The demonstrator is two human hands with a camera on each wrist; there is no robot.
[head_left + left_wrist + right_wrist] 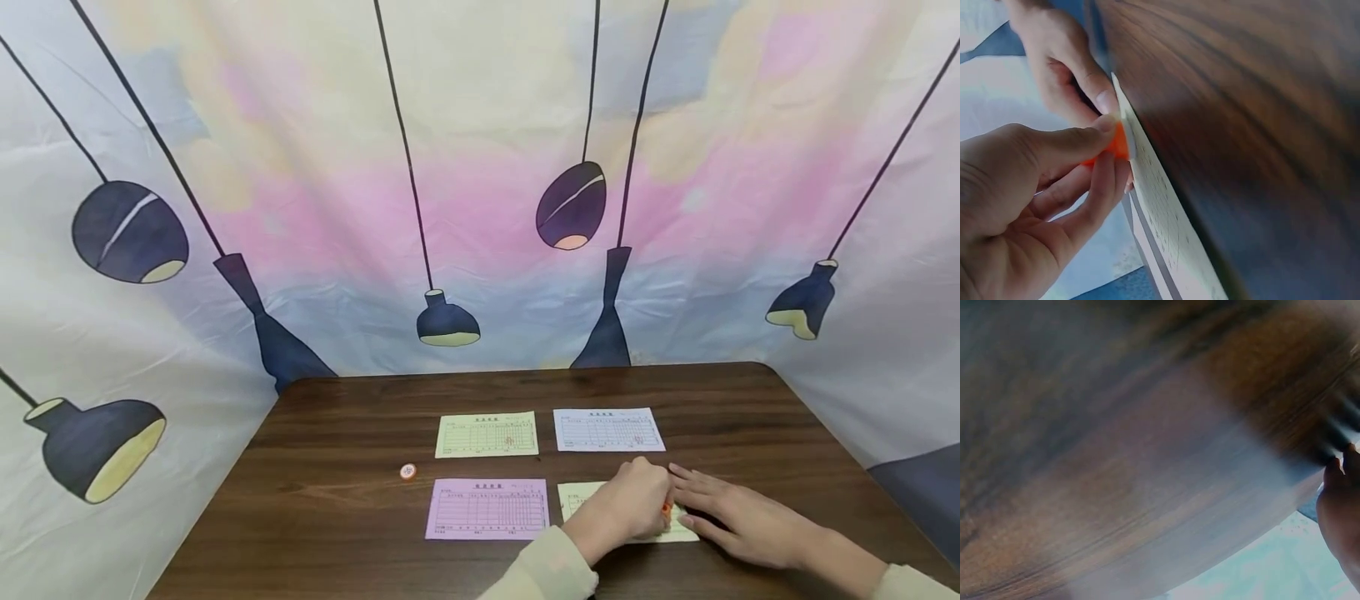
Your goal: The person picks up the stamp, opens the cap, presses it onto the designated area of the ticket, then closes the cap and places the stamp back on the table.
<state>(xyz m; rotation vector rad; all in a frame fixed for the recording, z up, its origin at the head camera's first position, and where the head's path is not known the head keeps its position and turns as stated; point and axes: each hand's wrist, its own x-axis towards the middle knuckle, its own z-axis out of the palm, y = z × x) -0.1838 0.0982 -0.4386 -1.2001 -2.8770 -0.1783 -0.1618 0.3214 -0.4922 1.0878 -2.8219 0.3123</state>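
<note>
In the head view my left hand (630,500) bends over a pale yellow printed slip (573,493) at the front right of the slips. Its thumb and fingers pinch a small orange stamp (1121,145), whose face meets the paper in the left wrist view. My right hand (738,517) lies with fingers extended at the slip's right edge, fingertips on the paper and table. The right wrist view catches only part of that hand (1341,512) at its right border.
Behind lie a green-yellow slip (483,435) and a white-blue slip (606,429), each with a small red mark. A lilac slip (486,510) is to the left. A small round orange-and-white piece (407,472) sits on the brown wooden table (315,492). A patterned curtain (495,208) hangs behind.
</note>
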